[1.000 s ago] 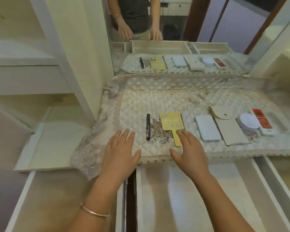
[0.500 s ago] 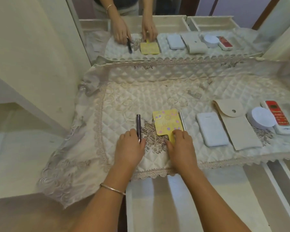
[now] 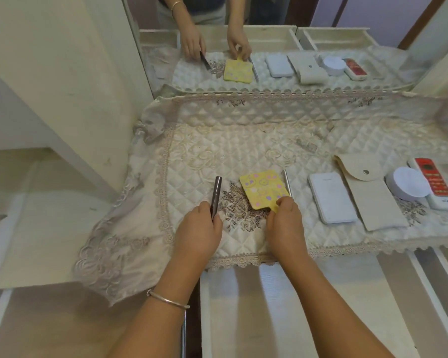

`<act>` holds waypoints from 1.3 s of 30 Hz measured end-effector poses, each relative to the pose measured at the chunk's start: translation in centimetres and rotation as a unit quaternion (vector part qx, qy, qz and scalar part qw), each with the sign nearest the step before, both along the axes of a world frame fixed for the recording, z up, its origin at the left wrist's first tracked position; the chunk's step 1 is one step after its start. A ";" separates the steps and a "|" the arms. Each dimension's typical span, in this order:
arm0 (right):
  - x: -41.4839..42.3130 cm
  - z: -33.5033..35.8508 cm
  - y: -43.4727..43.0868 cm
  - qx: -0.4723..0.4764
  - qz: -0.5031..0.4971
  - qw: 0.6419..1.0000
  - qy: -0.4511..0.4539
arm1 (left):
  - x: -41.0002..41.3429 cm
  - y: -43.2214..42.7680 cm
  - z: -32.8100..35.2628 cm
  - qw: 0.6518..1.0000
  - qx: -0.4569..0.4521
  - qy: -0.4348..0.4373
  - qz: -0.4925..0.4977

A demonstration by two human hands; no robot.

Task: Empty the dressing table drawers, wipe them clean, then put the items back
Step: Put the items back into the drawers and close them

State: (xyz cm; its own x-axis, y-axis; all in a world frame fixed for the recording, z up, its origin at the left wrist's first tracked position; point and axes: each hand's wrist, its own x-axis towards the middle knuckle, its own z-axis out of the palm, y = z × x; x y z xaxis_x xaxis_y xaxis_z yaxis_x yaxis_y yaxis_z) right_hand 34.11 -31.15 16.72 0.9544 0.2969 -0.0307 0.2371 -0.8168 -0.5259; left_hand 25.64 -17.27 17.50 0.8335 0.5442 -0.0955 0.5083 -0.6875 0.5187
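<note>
On the quilted cream cloth [image 3: 243,140] covering the dressing table, my left hand [image 3: 199,228] is closed around the near end of a dark pen [image 3: 216,192]. My right hand [image 3: 285,223] pinches the handle of a yellow dotted hand mirror [image 3: 263,188], whose far end tilts slightly off the cloth. A thin silver stick [image 3: 286,182] lies just right of the mirror. Further right lie a white power bank [image 3: 330,197], a beige snap pouch [image 3: 367,192], a round white case [image 3: 407,183] and a red-and-white phone handset [image 3: 435,184].
Below the table edge an open drawer [image 3: 243,306] shows a bare pale bottom, with another open drawer [image 3: 49,321] to its left. A wall mirror [image 3: 269,34] at the back reflects the scene. A cream cabinet side [image 3: 62,73] stands at the left.
Both hands went from flat and open near the table edge to gripping: the left closed on the pen, the right on the mirror handle. The camera tilted down and closer.
</note>
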 end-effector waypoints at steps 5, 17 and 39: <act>-1.9 1.2 -1.0 0.045 0.022 0.999 -0.002 | -2.8 -0.5 1.1 1.000 -0.007 -0.009 0.013; -13.1 4.5 -7.7 0.082 -0.012 0.996 -0.046 | -13.3 -5.3 3.9 0.998 -0.050 -0.029 -0.010; -10.1 3.1 -32.9 0.070 -0.116 0.991 -0.019 | -6.7 -27.9 2.1 0.991 -0.114 0.007 -0.064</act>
